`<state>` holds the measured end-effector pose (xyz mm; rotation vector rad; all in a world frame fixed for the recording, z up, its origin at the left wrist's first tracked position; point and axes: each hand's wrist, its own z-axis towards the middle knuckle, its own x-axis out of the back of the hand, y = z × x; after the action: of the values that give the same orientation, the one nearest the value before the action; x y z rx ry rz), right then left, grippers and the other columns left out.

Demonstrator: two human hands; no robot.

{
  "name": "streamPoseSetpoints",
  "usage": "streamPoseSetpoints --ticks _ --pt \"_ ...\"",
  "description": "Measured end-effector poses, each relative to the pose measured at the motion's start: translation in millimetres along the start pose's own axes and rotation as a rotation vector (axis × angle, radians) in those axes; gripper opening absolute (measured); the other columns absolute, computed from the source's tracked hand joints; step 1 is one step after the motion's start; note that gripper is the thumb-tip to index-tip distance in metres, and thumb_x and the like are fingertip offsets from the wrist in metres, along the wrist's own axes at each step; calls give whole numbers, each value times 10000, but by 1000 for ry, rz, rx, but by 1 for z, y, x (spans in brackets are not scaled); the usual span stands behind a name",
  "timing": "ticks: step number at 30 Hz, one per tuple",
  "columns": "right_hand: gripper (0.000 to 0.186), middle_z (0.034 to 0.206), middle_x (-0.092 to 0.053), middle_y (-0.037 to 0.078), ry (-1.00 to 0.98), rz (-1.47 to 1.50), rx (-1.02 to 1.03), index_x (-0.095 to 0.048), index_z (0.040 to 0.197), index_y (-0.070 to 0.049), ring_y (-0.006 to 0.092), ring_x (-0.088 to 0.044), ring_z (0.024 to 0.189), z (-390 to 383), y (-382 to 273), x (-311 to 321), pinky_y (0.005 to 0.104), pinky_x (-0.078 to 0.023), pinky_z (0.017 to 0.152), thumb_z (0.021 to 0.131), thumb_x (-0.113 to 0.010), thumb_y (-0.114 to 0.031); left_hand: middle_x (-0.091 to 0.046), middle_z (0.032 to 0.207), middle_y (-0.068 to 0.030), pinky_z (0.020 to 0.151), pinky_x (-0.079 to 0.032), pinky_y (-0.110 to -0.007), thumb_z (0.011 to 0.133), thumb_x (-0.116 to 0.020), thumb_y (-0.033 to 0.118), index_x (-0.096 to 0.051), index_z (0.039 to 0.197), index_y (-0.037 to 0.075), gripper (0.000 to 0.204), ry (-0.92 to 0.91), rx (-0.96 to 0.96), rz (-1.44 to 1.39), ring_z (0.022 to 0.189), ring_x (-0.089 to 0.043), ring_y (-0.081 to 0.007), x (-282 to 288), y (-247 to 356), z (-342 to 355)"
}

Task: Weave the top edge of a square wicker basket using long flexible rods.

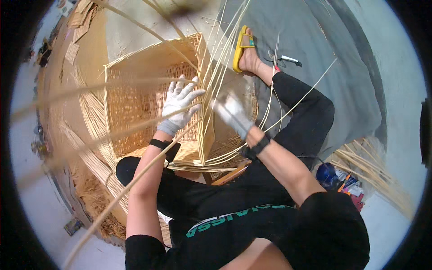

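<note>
Wicker basket (135, 105): lies ahead and mostly leftward, open side toward the camera. Pale rods (121, 84) fan from its right-hand side, some stretching beyond the basket, others crossing its opening. Right-hand wall (208, 139) of the basket: long axis running away, front to back, between the hands. Left hand (180, 101), gloved: nearer, over the basket's opening, fingers spread, tips at the wall, contact uncertain. Right hand (234, 111), gloved: just outside that wall; motion blur, finger state cannot be told.
</note>
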<state>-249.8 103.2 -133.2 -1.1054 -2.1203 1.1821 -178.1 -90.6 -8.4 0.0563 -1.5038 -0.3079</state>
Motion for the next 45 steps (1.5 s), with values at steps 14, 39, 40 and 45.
streamPoseSetpoints --ticks 14,39,40,45 --pt "549 901 -666 240 -301 -593 296 -566 1057 -16 425 -651 901 -75 -84 -43 482 -517 780 812 -727 -480 -505 1386 -106 953 -433 -323 843 -772 229 -567 985 71 296 260 411 -1390 1112 -503 -140 -63 -18 -15" --pt "269 847 -662 30 -331 1128 239 -649 960 -60 135 -625 786 -61 -80 -61 291 -530 722 1037 -539 -293 -599 1100 -79 864 -547 -316 830 -744 41 -547 1086 51 323 74 464 -1216 1002 -601 -166 -48 -20 -17" --pt "229 909 -677 40 -491 781 289 -657 998 -47 141 -637 831 -62 -83 -69 294 -531 778 1006 -586 -264 -598 1104 -79 918 -526 -332 819 -738 22 -549 1110 50 348 72 465 -1354 1038 -591 -173 -47 -25 -20" --pt "378 784 -730 23 -1034 -143 430 -751 850 -70 132 -662 784 -58 -118 -88 302 -505 711 967 -592 -393 -569 1318 -74 1131 -377 -362 774 -775 34 -578 1250 70 516 -148 446 -1481 1277 -506 -191 -27 -23 -39"
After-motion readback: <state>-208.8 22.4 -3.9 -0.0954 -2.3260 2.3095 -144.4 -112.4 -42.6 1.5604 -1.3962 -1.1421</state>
